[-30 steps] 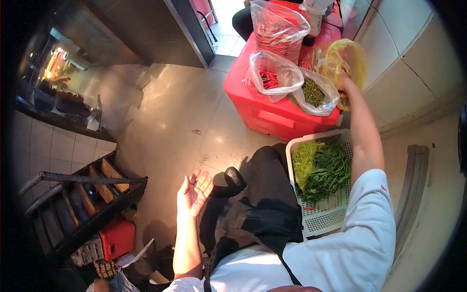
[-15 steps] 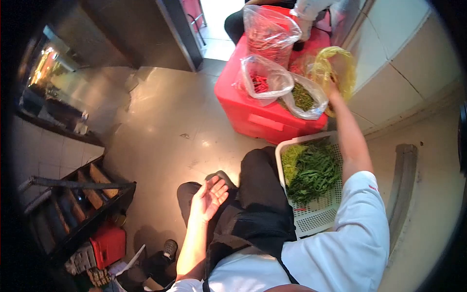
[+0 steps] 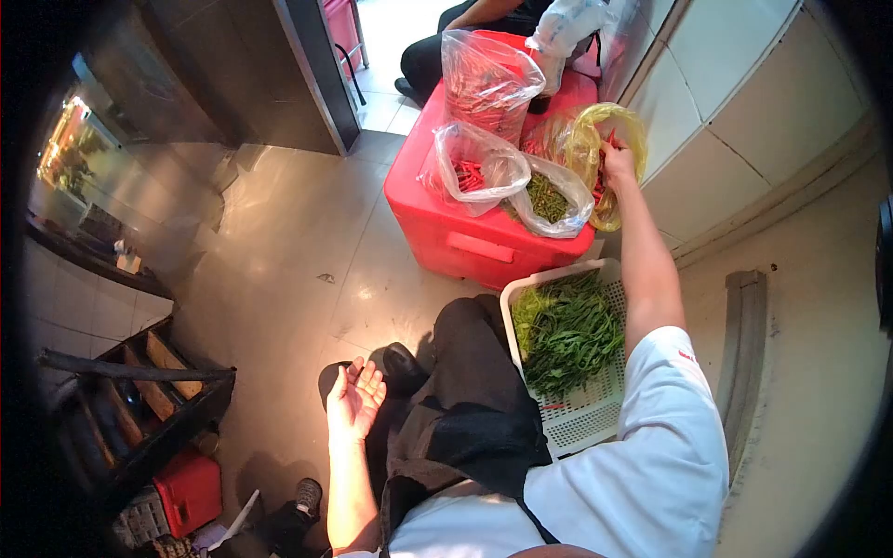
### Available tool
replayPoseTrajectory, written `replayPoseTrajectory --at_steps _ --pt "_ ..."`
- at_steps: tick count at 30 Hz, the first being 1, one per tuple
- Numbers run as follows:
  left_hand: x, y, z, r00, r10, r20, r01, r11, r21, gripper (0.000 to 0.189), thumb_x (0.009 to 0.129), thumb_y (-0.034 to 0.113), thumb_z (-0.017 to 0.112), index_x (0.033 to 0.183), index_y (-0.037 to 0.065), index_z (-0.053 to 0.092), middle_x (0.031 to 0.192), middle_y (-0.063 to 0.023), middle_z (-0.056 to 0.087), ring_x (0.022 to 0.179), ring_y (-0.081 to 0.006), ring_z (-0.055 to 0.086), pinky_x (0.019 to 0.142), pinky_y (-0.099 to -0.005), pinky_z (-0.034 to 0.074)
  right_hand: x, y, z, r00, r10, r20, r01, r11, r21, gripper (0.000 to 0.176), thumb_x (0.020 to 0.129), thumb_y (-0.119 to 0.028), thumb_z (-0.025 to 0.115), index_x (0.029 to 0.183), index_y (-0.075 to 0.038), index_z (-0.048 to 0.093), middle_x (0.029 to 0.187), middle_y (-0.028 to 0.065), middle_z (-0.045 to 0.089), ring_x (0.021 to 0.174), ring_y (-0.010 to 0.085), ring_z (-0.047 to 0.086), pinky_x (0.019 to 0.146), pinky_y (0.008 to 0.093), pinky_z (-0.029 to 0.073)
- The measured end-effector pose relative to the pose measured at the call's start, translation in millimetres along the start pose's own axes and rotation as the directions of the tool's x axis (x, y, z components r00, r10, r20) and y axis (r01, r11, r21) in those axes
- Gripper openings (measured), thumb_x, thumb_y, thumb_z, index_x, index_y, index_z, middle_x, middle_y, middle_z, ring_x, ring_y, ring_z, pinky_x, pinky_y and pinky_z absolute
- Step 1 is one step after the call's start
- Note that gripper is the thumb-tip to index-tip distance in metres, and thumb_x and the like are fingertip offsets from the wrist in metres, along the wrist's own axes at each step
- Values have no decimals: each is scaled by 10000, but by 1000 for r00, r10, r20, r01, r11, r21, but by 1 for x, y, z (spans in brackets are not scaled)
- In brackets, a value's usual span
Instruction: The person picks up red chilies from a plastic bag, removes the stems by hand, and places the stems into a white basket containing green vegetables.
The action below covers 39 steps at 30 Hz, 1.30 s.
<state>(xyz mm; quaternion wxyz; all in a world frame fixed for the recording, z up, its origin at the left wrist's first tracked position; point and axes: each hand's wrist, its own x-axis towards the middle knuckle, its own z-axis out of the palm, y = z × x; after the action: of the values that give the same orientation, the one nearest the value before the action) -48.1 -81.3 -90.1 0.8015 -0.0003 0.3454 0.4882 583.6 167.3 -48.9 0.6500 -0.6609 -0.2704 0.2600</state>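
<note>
My right hand (image 3: 618, 164) reaches into a yellow plastic bag (image 3: 629, 121), its fingers closed round some red chilies (image 3: 603, 175). My left hand (image 3: 355, 400) is held palm up above my lap, fingers apart and holding nothing. Left of the yellow bag stand an open clear bag of green peppercorn-like sprigs (image 3: 547, 197) and a clear bag of red chilies (image 3: 469, 175). Behind them is a taller clear bag full of reddish pieces (image 3: 486, 91). All of these bags rest on a red cooler box (image 3: 437, 237).
A white perforated basket (image 3: 584, 423) of leafy greens (image 3: 575, 335) stands by my right leg. Tiled wall (image 3: 772, 121) runs along the right. A dark slatted rack (image 3: 139, 386) and a red box (image 3: 189, 491) are at left. Another person's leg (image 3: 423, 60) shows behind the cooler.
The whole view has shifted. My right hand has come up within the yellow bag, and red chilies now show at its fingers. My left hand stays open, palm up.
</note>
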Motion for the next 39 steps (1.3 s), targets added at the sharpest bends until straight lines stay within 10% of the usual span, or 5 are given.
replayPoseTrajectory --at_steps 11,18,32,36,39 --pt "-2 -2 4 999 -4 33 3 1000 23 371 956 377 542 1143 60 588 1108 -116 648 1003 -271 631 859 -404 514 -5 -4 -7 884 -445 145 446 705 -551 240 938 -168 590 1121 -20 640 997 79 686 868 209 639 821 323 491" --pt "-8 -3 4 999 15 40 -16 999 30 385 961 380 536 1171 59 568 1106 -119 647 977 -263 644 844 -397 529 9 0 -10 997 -61 37 57 993 100 195 976 -250 564 1102 -102 576 927 17 648 692 115 614 479 246 468" --pt "43 -64 165 817 -84 571 -49 976 214 646 948 433 529 1415 21 359 1328 -201 497 1240 -324 492 1078 -442 374 -188 -103 52 968 -216 130 144 898 416 223 996 -174 519 1191 -72 552 948 30 626 711 96 551 629 268 462" --pt "54 -94 220 807 245 536 -330 942 66 618 968 459 483 1411 43 368 1322 -179 496 1257 -295 470 1093 -422 340 -335 -89 107 903 -270 335 230 961 155 209 961 -117 547 1150 -43 598 909 51 603 814 122 556 733 283 475" --pt "59 -78 216 792 427 437 -479 878 12 553 995 458 419 1369 51 416 1306 -165 514 1244 -288 480 1075 -421 362 -387 -89 120 550 -662 510 767 642 7 309 844 -43 622 1151 -22 595 1124 204 590 1045 361 588 917 396 469"
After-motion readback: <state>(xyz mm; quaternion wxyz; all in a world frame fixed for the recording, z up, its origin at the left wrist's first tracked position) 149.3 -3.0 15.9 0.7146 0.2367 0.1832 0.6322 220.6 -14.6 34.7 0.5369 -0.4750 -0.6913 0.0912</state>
